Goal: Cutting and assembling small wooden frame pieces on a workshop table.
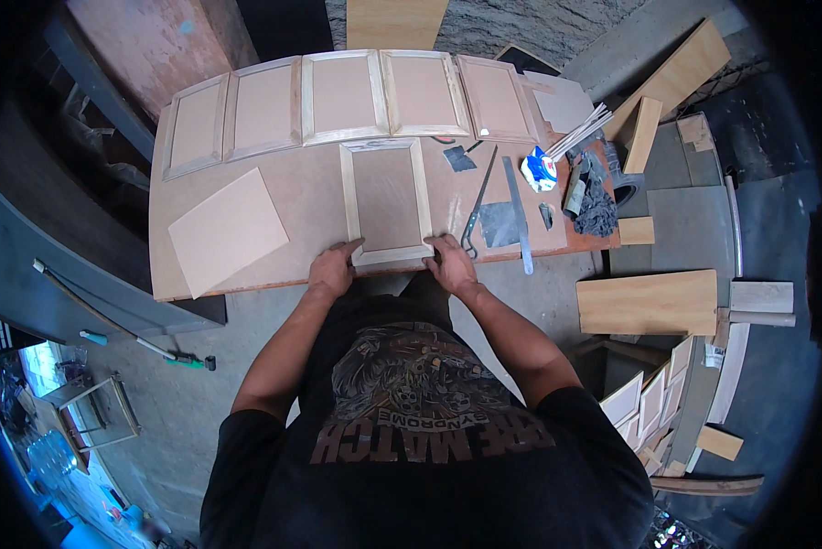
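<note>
A light wooden frame (421, 192) lies flat at the near edge of the workbench, its short side toward me. My left hand (335, 267) grips its near left corner, fingers on the wood. At the near right corner my right hand (453, 265) holds the same frame. Whether a panel fills the frame or the brown bench top shows through, I cannot tell. To the left of it rests a loose, tilted rectangular panel (228, 231). On the right lie a thin dark handsaw (480, 203), a metal ruler (517, 212) and a dark sheet of sandpaper (499, 225).
Several framed panels (340, 96) stand in a row along the bench's (310, 197) far side. A blue-and-white packet (540, 170), thin white sticks (579, 130) and a dark rag (596, 203) crowd its right end. Boards (647, 302) lie beyond; a hose (109, 311) crosses the floor at left.
</note>
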Tool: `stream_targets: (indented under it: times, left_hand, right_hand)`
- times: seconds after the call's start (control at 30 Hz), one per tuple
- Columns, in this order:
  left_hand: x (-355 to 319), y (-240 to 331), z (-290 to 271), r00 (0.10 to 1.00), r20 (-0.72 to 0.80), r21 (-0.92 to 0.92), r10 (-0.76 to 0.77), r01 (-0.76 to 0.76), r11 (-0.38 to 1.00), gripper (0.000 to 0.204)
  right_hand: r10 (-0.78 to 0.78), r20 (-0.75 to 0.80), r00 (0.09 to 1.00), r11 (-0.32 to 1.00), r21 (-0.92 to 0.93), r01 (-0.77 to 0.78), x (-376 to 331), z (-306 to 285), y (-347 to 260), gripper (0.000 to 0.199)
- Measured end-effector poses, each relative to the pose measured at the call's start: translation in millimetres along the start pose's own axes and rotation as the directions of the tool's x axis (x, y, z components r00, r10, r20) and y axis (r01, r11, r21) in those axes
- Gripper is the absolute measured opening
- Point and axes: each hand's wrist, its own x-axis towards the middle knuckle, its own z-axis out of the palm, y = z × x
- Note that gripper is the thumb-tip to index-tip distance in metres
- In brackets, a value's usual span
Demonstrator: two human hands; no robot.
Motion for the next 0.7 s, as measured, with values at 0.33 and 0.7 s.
stream_targets:
  times: [0.33,0.7]
  left_hand:
    - [-0.8,4.8,-4.9,0.997,0.076,0.019,0.01,-0.012,1.0,0.061]
    - [3.8,-8.3,2.8,0.993,-0.007,-0.02,0.115,-0.115,0.993,0.062]
  right_hand:
    - [-0.02,-0.003,1.0,1.0,-0.007,0.02,1.4,0.8,1.8,0.043]
    - [-0.131,0.02,0.991,0.977,-0.165,0.132,1.5,-4.7,-20.9,0.043]
